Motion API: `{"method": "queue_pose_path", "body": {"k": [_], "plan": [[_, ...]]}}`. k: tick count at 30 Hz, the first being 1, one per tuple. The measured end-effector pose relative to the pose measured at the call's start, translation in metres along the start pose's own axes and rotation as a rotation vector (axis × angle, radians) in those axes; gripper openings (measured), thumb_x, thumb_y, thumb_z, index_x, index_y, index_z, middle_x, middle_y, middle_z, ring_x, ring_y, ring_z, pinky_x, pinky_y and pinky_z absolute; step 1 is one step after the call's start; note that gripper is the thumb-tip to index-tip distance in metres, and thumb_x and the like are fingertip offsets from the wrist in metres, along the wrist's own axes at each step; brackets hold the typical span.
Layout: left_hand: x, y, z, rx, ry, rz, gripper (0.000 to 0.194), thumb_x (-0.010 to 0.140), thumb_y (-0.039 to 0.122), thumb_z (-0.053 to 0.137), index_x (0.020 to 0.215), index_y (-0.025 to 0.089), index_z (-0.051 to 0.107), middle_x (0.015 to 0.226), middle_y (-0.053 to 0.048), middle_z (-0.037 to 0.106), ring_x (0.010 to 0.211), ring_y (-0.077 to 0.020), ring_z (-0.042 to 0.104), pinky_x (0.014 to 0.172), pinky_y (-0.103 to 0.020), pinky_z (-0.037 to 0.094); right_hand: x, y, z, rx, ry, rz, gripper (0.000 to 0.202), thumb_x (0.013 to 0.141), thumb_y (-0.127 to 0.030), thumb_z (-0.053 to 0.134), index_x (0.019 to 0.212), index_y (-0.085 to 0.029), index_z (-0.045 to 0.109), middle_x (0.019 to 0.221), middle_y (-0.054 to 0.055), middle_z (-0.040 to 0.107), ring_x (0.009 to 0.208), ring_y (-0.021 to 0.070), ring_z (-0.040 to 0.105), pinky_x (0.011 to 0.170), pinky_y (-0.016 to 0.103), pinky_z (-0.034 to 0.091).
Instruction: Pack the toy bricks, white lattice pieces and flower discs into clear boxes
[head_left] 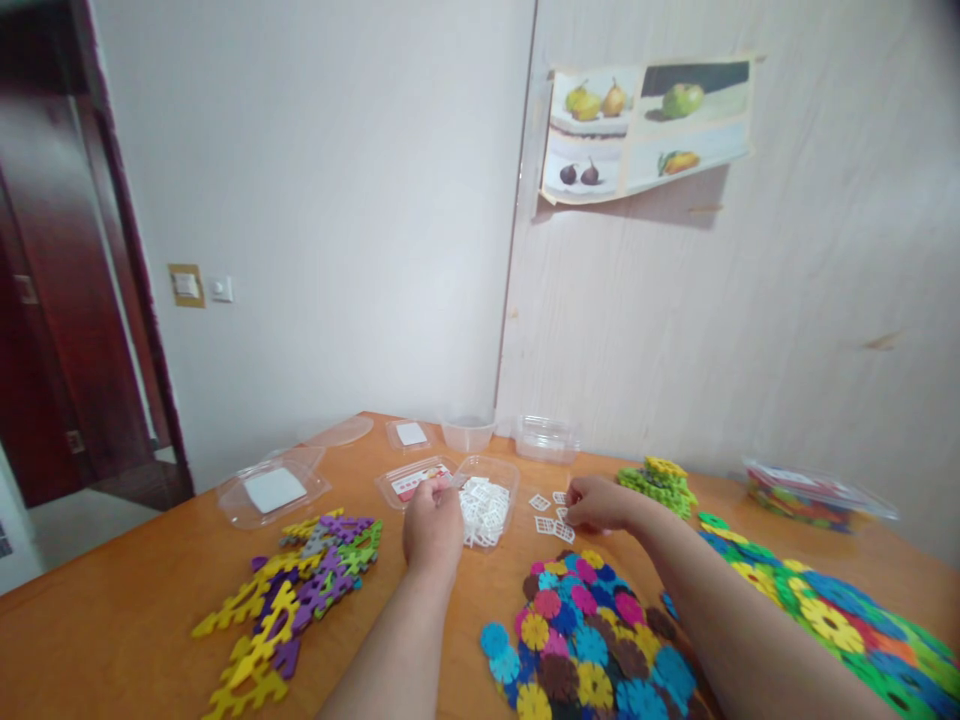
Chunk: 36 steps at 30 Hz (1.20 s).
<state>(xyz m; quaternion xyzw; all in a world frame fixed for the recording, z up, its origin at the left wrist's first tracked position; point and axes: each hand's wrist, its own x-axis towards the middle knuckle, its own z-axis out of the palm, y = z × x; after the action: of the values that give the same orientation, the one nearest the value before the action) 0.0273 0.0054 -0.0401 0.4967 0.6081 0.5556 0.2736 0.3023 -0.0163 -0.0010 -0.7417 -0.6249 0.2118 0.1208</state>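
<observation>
A clear plastic container (513,490) full of small white lattice pieces (484,508) stands in the middle of the table. My left hand (433,528) is closed at its left rim, the fingertips seeming to grip the edge. To the right, several loose white lattice pieces (543,524) lie flat on the wood. Over the right side of that group my right hand (596,503) is closed, fingertips down among the pieces. Whatever is between its fingers is hidden. A clear lid (390,488) with a red and white label lies just behind my left hand.
Snowflake discs (559,640) are heaped in front, between my arms. Yellow and purple interlocking pieces (300,590) lie at left. Larger green and blue discs (832,610) and a filled clear box (810,497) are at right. Clear tubs (546,438) stand by the wall.
</observation>
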Motion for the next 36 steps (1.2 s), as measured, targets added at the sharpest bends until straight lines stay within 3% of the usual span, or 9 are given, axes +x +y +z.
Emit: {"method": "queue_pose_path", "body": {"k": [10, 18, 24, 26, 29, 32, 36], "plan": [[0.0, 0.001, 0.0, -0.003, 0.001, 0.009, 0.019, 0.081, 0.028, 0.056, 0.093, 0.023, 0.069, 0.094, -0.005, 0.075, 0.087, -0.0218, 0.069, 0.072, -0.029, 0.048, 0.003, 0.005, 0.004, 0.152, 0.04, -0.021, 0.022, 0.056, -0.008, 0.068, 0.065, -0.019, 0.051, 0.05, -0.008, 0.052, 0.05, 0.01, 0.051, 0.048, 0.019, 0.034], [0.001, 0.0, 0.0, 0.0, -0.003, 0.011, 0.019, 0.08, 0.029, 0.056, 0.093, 0.024, 0.069, 0.093, -0.004, 0.075, 0.087, -0.0223, 0.068, 0.072, -0.03, 0.048, -0.007, -0.022, -0.001, 0.41, 0.134, -0.09, 0.017, 0.072, -0.008, 0.056, 0.071, -0.02, 0.045, 0.05, -0.006, 0.055, 0.047, 0.0093, 0.054, 0.049, 0.019, 0.043], [0.0, 0.001, 0.0, 0.015, 0.005, 0.014, 0.018, 0.081, 0.031, 0.054, 0.092, 0.025, 0.068, 0.094, -0.003, 0.074, 0.086, -0.0219, 0.067, 0.072, -0.03, 0.047, -0.023, -0.054, -0.012, 1.031, 0.101, -0.279, 0.021, 0.077, -0.017, 0.066, 0.092, -0.02, 0.052, 0.077, 0.001, 0.067, 0.072, 0.0125, 0.068, 0.073, 0.025, 0.056], [0.0, 0.0, 0.0, 0.013, 0.004, 0.013, 0.018, 0.081, 0.031, 0.055, 0.092, 0.024, 0.068, 0.094, -0.004, 0.074, 0.086, -0.0219, 0.067, 0.071, -0.03, 0.046, -0.025, -0.055, -0.013, 0.939, 0.136, -0.236, 0.02, 0.076, -0.018, 0.067, 0.091, -0.02, 0.053, 0.072, -0.001, 0.065, 0.068, 0.0125, 0.067, 0.066, 0.024, 0.054], [0.002, -0.002, 0.001, 0.001, -0.004, 0.015, 0.019, 0.081, 0.031, 0.056, 0.093, 0.024, 0.069, 0.094, -0.004, 0.074, 0.085, -0.0216, 0.067, 0.072, -0.03, 0.046, -0.023, -0.045, -0.012, 0.491, 0.115, -0.166, 0.012, 0.076, -0.019, 0.066, 0.082, -0.019, 0.055, 0.063, -0.003, 0.06, 0.059, 0.0118, 0.061, 0.052, 0.02, 0.043], [0.003, -0.005, 0.002, -0.015, -0.012, 0.017, 0.02, 0.081, 0.031, 0.056, 0.094, 0.025, 0.069, 0.094, -0.003, 0.074, 0.086, -0.0214, 0.067, 0.071, -0.029, 0.046, -0.02, -0.033, -0.01, 0.058, 0.043, -0.181, 0.015, 0.069, -0.023, 0.073, 0.075, -0.018, 0.06, 0.068, -0.001, 0.063, 0.066, 0.0136, 0.06, 0.052, 0.02, 0.036], [0.003, -0.005, 0.002, -0.016, -0.006, 0.014, 0.02, 0.08, 0.03, 0.055, 0.094, 0.025, 0.069, 0.093, -0.003, 0.074, 0.086, -0.0213, 0.067, 0.071, -0.029, 0.046, -0.019, -0.028, -0.008, -0.18, -0.045, -0.166, 0.026, 0.059, -0.031, 0.08, 0.077, -0.019, 0.066, 0.078, 0.001, 0.067, 0.075, 0.0182, 0.06, 0.056, 0.024, 0.035]]}}
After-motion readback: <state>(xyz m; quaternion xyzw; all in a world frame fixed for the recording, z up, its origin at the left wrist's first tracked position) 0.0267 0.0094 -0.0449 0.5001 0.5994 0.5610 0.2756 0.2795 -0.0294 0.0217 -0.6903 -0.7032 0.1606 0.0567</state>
